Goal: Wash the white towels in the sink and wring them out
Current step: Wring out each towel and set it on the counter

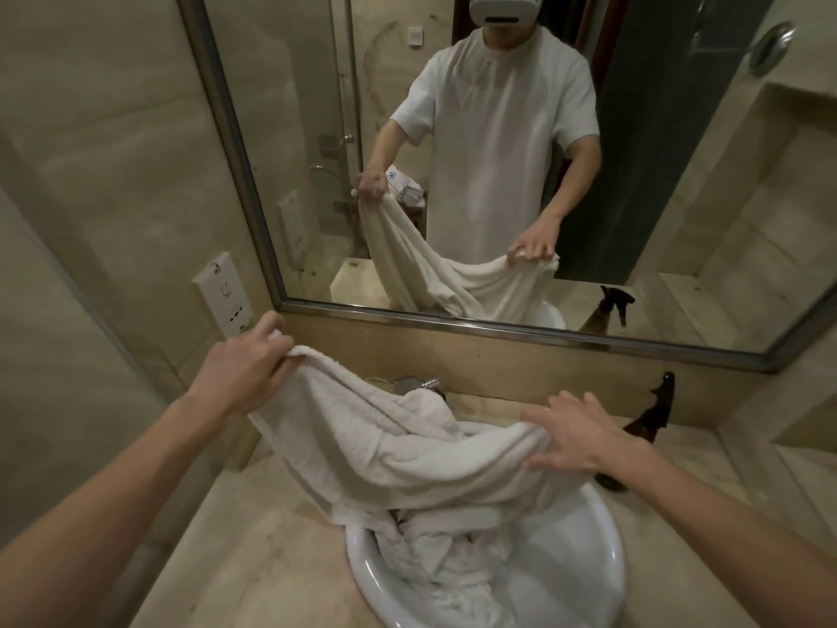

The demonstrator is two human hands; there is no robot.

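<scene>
The left hand (pixel 244 369) grips one raised corner of a white towel (pixel 385 446), fingers curled round its edge. The right hand (pixel 575 435) holds the opposite edge. The towel sags between them, its lower end bunched in the white sink (pixel 607 555) on the marble table (pixel 271 559).

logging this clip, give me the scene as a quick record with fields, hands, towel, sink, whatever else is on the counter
left hand: grips one upper edge of the towel, raised
right hand: holds the other edge, fingers spread over it
towel: white, stretched between the hands, lower part hanging into the sink
sink: white round basin holding bunched white cloth
counter: beige stone
spray bottle: dark, right of sink
mirror: above counter
</scene>
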